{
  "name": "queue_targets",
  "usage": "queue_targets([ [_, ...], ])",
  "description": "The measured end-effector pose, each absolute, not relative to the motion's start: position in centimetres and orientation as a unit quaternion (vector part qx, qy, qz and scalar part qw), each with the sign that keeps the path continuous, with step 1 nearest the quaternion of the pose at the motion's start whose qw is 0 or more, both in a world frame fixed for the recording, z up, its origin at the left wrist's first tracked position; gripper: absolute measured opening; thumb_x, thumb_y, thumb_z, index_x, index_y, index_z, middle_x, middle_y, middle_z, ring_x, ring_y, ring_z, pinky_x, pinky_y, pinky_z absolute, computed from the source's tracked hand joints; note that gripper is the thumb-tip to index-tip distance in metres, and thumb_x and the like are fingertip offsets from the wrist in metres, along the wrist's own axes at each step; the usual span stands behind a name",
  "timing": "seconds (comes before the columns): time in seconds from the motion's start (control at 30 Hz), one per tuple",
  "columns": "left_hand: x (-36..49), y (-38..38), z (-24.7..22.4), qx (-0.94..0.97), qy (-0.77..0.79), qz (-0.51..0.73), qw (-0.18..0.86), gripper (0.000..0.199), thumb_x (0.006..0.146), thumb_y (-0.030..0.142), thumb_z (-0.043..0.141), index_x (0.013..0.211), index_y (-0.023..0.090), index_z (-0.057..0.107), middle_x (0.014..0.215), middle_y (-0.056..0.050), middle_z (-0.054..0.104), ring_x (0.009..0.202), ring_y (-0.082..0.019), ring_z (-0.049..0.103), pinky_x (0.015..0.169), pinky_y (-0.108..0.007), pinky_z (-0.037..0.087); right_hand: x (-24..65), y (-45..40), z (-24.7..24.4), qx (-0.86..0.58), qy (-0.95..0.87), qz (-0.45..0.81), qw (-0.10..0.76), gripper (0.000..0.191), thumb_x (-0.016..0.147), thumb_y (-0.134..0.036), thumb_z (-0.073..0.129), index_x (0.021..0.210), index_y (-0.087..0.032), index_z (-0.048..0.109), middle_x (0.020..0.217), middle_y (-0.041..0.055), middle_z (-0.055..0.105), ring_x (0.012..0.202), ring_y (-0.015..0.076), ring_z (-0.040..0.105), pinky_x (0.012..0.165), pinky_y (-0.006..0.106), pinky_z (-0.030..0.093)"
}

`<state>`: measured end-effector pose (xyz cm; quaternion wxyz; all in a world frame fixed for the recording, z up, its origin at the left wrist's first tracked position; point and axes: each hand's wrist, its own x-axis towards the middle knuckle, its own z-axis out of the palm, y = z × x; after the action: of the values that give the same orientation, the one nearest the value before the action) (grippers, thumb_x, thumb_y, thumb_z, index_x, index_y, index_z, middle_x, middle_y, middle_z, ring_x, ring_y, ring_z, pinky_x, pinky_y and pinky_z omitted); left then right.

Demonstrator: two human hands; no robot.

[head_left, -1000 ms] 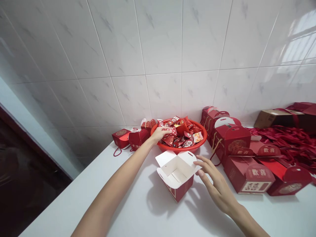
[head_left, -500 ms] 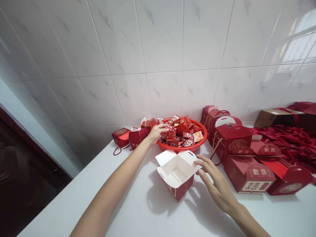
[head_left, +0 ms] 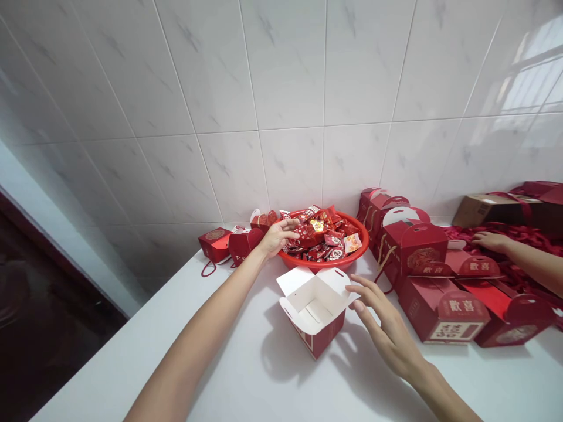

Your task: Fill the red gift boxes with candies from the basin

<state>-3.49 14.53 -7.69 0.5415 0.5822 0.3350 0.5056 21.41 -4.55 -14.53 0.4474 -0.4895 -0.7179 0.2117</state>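
A wall (head_left: 290, 88) of pale marbled tiles stands behind the white table (head_left: 229, 375). In the middle of my view is the open box (head_left: 328, 339), upright on the table, with its white flaps spread out and the white inside visible. My right hand (head_left: 373, 313) is beside it, fingers loosely apart, the tips at its right flap. Just behind the box I see the red basin (head_left: 320, 268), full of wrapped packets (head_left: 336, 254). My left hand (head_left: 279, 237) reaches over its left rim, fingers at a dotted red packet (head_left: 304, 236); I cannot tell if they grip it. Small red boxes (head_left: 215, 251) lie left of the basin; larger red boxes (head_left: 433, 305) are on the right. Beyond these, another person's hand (head_left: 490, 240) rests on dark red ribbons (head_left: 501, 231), near a brown carton (head_left: 492, 209).
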Motion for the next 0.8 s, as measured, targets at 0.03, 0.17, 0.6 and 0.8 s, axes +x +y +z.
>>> queue_targets([
  [0.03, -3.5, 14.5, -7.7, 0.582, 0.332, 0.506, 0.543, 0.039, 0.049, 0.011, 0.077, 0.088, 0.016, 0.07, 0.099, -0.004, 0.069, 0.095, -0.017, 0.061, 0.073, -0.025, 0.048, 21.4, -4.5, -14.6, -0.488, -0.716, 0.211, 0.452, 0.036, 0.101, -0.049, 0.04, 0.122, -0.03, 0.061, 0.146, 0.0096, 0.05, 0.132, 0.0261, 0.054, 0.104, 0.042, 0.05],
  [0.17, -3.5, 14.6, -7.8, 0.582, 0.323, 0.505, 0.55, 0.039, 0.045, 0.01, 0.076, 0.083, 0.016, 0.07, 0.093, -0.003, 0.069, 0.089, -0.016, 0.062, 0.067, -0.022, 0.047, 21.5, -4.3, -14.7, -0.484, -0.713, 0.2, 0.466, 0.037, 0.101, -0.049, 0.041, 0.122, -0.028, 0.063, 0.142, 0.011, 0.054, 0.124, 0.0266, 0.06, 0.098, 0.041, 0.054],
  [0.6, -2.5, 7.3, -3.8, 0.703, 0.276, 0.342, 0.559, 0.027, 0.062, 0.009, 0.08, 0.088, 0.014, 0.074, 0.091, -0.006, 0.075, 0.086, -0.018, 0.069, 0.076, -0.028, 0.055, 21.3, -4.5, -14.4, -0.472, -0.676, 0.166, 0.54, 0.036, 0.1, -0.043, 0.046, 0.132, -0.026, 0.054, 0.103, 0.006, 0.069, 0.087, 0.0194, 0.07, 0.081, 0.033, 0.057],
  [0.8, -2.4, 2.2, -4.4, 0.812, 0.214, 0.263, 0.475, 0.02, 0.074, 0.005, 0.068, 0.089, 0.016, 0.077, 0.095, -0.007, 0.076, 0.093, -0.02, 0.07, 0.086, -0.033, 0.053, 21.3, -4.7, -14.1, -0.446, -0.67, 0.187, 0.564, 0.038, 0.1, -0.041, 0.049, 0.135, -0.026, 0.049, 0.098, 0.0039, 0.07, 0.091, 0.0189, 0.069, 0.081, 0.03, 0.056],
])
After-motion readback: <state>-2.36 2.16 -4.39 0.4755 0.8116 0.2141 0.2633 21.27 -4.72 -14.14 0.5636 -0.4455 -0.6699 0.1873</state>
